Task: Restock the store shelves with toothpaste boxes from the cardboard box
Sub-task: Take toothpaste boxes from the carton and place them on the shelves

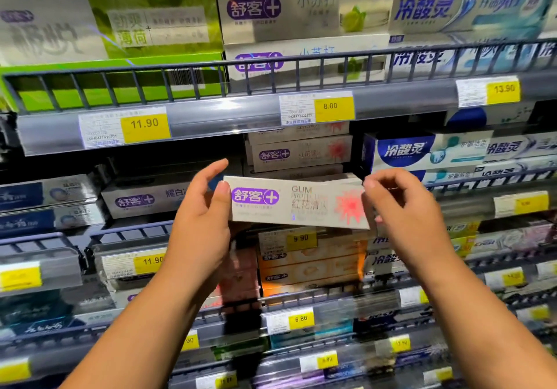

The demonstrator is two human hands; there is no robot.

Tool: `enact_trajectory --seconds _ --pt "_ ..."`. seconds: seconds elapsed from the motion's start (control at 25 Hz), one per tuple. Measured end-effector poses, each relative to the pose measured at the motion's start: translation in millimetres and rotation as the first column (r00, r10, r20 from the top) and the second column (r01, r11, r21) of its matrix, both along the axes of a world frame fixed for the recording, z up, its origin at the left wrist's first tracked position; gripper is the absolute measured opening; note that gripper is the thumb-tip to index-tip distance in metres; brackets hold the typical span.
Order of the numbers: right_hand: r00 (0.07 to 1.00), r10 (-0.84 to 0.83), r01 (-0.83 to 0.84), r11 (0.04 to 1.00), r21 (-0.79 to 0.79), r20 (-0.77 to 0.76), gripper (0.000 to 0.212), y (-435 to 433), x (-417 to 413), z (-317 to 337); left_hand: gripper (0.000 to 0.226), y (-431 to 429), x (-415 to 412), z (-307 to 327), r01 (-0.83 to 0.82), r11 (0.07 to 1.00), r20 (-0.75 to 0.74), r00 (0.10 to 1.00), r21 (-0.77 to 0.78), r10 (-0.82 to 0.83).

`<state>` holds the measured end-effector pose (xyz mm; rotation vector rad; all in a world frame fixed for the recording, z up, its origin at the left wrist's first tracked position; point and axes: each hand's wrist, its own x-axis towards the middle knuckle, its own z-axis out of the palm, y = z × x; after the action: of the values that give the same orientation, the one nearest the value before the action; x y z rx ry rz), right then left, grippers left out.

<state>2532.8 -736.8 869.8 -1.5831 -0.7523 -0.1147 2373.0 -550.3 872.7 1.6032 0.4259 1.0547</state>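
Toothpaste box is held level in front of the shelf, long axis left-right, just below the matching stack with the same red burst. Left hand wraps its left end; right hand pinches the right end with curled fingertips. Judged move: up and back onto that stack, both hands equally near.

**Box held in front of the shelves**

In the middle of the frame, a toothpaste box sits between two hands — left hand at its left end, right hand at its right end. Behind it, more boxes are stacked on the shelf. A price tag hangs above them.
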Motion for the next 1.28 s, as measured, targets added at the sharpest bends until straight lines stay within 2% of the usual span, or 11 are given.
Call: enact_trajectory --seconds 0.12,0.28,0.32,0.4,0.52,0.64,0.96,1.16,1.28 --pt "0.997 0.053 -0.054 0.998 -0.029 -0.053 0.027 -1.7 -6.8 5.0 0.021 -5.0 6.9 3.5 -0.042 0.996 0.084 0.995 -0.076 0.048" --pt "0.999 -0.043 0.044 0.998 0.051 -0.016 0.043 8.0 -3.8 12.3 0.010 -9.6 18.1 9.4 -0.049 0.988 0.082 0.995 -0.145 0.061" --pt "0.999 -0.052 0.052 0.996 0.073 0.002 0.045 12.0 -2.6 13.7 0.009 -8.7 19.9 11.6 -0.058 0.993 0.072 0.995 -0.106 0.066" --pt "0.994 -0.090 0.083 0.991 0.104 0.061 0.048 20.3 2.0 13.5 0.015 -4.7 22.2 15.8 -0.123 0.990 -0.002 0.992 0.065 0.124" --pt "0.959 -0.200 0.195 0.980 0.045 0.200 0.046 29.5 7.7 13.0 0.014 2.3 22.9 19.3 -0.235 0.936 -0.082 0.961 0.262 0.264" --pt "0.928 -0.227 0.245 0.969 -0.024 0.296 0.044 37.4 10.6 11.0 0.018 9.8 24.9 18.6 -0.266 0.919 -0.142 0.938 0.293 0.317" --pt "0.875 -0.296 0.350 0.933 -0.081 0.383 0.042 53.8 24.6 -5.8 0.021 18.5 30.8 14.8 -0.203 0.911 -0.253 0.918 0.359 0.304" --pt "0.834 -0.349 0.418 0.905 -0.077 0.428 0.046 60.8 30.7 -14.8 0.040 25.6 29.2 6.9 -0.156 0.890 -0.337 0.886 0.429 0.318" --pt "0.848 -0.335 0.387 0.921 -0.048 0.411 0.055 57.0 29.8 -19.8 0.050 17.7 24.8 6.0 -0.197 0.882 -0.247 0.913 0.428 0.325"
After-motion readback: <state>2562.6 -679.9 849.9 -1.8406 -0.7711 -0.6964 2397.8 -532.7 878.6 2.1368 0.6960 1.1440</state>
